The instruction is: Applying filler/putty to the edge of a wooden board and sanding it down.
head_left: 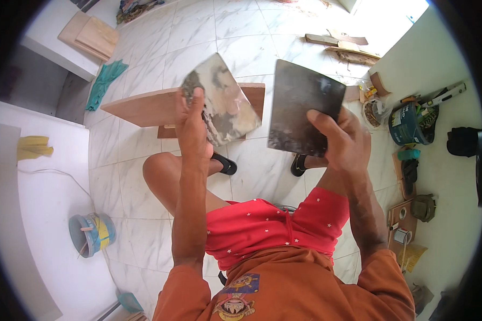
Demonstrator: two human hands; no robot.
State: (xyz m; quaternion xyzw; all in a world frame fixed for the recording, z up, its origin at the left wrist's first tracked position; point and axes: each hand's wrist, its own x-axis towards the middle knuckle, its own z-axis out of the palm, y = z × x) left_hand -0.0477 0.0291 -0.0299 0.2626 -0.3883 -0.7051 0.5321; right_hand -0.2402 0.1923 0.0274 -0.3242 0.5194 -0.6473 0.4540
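My left hand point(191, 123) is closed on the left edge of a flat, square-cornered piece point(225, 101), mottled white, grey and brown. It is held tilted, thumb on its near face. In my right hand point(345, 138) is a dark grey, nearly rectangular flat piece point(302, 101) with whitish smudges, gripped by its lower right corner with the thumb across the face. The two pieces are apart, side by side at about the same height. What they are made of cannot be told. Just beyond my left hand, a wooden board point(144, 107) stands on edge, joined to or resting against another board point(256, 95).
Wood offcuts point(353, 45) lie on the tiled floor point(241, 24) at the far right. A dark bucket of tools point(404, 128) stands by the right wall. To the left are a blue bucket point(93, 235), a green cloth point(107, 83) and leaning boards point(91, 35).
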